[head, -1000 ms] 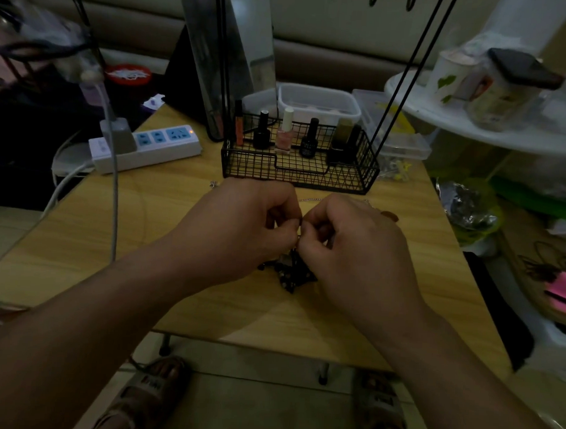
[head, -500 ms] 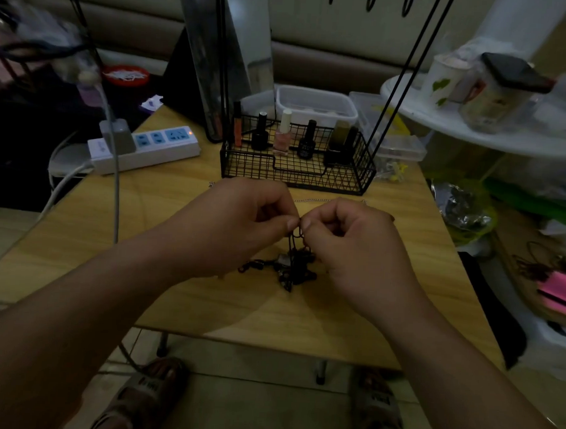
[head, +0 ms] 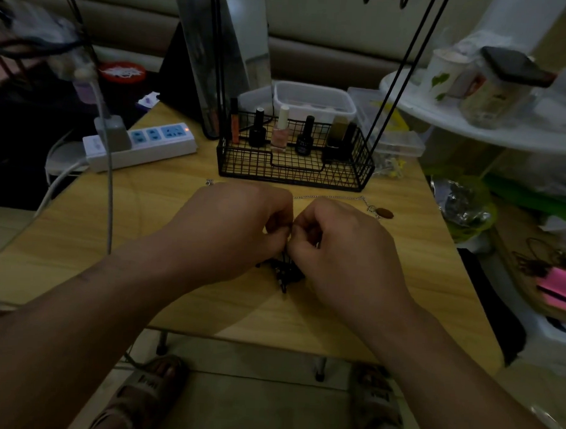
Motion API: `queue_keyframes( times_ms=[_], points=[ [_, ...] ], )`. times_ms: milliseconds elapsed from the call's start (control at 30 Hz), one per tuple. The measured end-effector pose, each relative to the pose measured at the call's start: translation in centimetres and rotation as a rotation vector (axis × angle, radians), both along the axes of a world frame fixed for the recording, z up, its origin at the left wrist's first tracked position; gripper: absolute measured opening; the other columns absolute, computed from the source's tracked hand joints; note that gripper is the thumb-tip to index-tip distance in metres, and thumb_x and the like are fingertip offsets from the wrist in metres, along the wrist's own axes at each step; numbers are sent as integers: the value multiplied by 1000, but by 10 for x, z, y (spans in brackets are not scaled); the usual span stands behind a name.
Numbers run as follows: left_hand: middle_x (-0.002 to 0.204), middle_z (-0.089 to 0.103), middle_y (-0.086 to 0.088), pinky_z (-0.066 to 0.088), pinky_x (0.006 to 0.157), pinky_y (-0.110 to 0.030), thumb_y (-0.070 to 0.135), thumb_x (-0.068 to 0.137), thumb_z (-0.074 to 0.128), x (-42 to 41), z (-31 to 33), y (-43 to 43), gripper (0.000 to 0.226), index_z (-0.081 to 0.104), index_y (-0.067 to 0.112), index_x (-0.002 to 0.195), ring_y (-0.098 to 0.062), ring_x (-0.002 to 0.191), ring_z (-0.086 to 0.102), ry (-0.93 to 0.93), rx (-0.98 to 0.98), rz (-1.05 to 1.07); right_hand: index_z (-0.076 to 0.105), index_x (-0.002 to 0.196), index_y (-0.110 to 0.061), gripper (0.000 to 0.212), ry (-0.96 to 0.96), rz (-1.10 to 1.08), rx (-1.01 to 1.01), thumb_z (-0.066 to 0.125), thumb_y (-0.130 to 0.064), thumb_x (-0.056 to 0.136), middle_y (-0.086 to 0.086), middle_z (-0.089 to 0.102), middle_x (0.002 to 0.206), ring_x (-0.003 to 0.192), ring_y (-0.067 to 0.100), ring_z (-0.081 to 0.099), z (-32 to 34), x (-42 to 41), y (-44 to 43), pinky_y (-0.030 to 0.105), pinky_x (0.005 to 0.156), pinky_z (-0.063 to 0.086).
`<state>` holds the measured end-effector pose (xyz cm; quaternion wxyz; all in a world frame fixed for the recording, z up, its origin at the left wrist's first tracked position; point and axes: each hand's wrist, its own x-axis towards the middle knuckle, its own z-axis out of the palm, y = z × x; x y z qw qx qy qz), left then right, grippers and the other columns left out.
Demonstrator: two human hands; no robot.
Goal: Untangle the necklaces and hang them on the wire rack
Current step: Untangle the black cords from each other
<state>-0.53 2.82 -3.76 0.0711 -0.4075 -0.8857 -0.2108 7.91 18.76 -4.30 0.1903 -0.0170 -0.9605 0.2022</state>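
Head view: pinching strands of tangled black beaded necklace between curled fingertips of left hand and right hand, clump resting on pale wooden table. Best teased apart loop by loop, slack kept, never yanked. Beyond: thin silver chain with brown oval pendant, lying loose. Behind: black wire rack, basket crowded with nail-polish bottles.

A white power strip with blue sockets lies at the far left of the pale wooden table, a small red light lit, a grey plug seated in it and a pale cable trailing toward the near edge. Further back, a pink nail polish bottle stands between two black bottles. Behind them sits a white plastic tub, with a clear lidded box beside it. On the right, a white shelf carries a leaf-printed mug and a dark-lidded jar.
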Motion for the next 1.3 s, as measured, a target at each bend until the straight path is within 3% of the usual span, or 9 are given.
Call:
queue_keyframes(
  times_ms=[233, 433, 733, 933, 1100, 1300],
  points=[
    [73, 55, 19, 47, 56, -31, 39, 92, 64, 0, -3, 1, 10, 62, 35, 83, -1, 67, 55, -51, 69, -8, 67, 89, -29, 5, 4, -1, -166, 65, -33, 93, -14, 63, 78, 73, 5, 60, -1, -1, 4, 36, 64, 54],
    [72, 55, 23, 38, 56, -26, 42, 91, 62, 2, -3, 2, 8, 66, 37, 86, 2, 70, 55, -65, 77, -17, 68, 88, -29, 4, -15, 24, -249, 67, -30, 93, -14, 64, 76, 71, 4, 61, -3, 1, 10, 38, 62, 56],
    [74, 58, 19, 48, 56, -31, 37, 89, 67, 0, -2, 3, 9, 61, 37, 83, 1, 68, 56, -54, 86, 27, 68, 87, -30, 7, -97, 23, -430, 67, -26, 93, -12, 67, 75, 69, 6, 63, -4, -5, 10, 39, 62, 57],
    [69, 62, 13, 53, 56, -39, 30, 86, 73, 0, -1, 3, 17, 59, 34, 77, -3, 65, 58, -83, 136, 56, 71, 85, -27, 12, -155, 19, -626, 67, -22, 95, -12, 68, 69, 58, -1, 60, 1, -8, 8, 16, 50, 42],
    [71, 66, 7, 52, 56, -34, 20, 87, 73, 1, 4, 2, 13, 65, 27, 81, -10, 66, 61, -250, 301, 51, 73, 78, -23, 20, -230, -27, -881, 66, -23, 96, 2, 75, 80, 67, 10, 64, 6, -11, 9, 34, 66, 54],
    [80, 70, 11, 53, 60, -21, 29, 92, 71, 0, 5, 0, 4, 69, 28, 89, -8, 72, 65, -433, 354, -38, 74, 87, -14, 15, -234, -6, -977, 65, -21, 97, -1, 74, 79, 69, 10, 66, 6, -12, 12, 36, 71, 56]
  ],
)
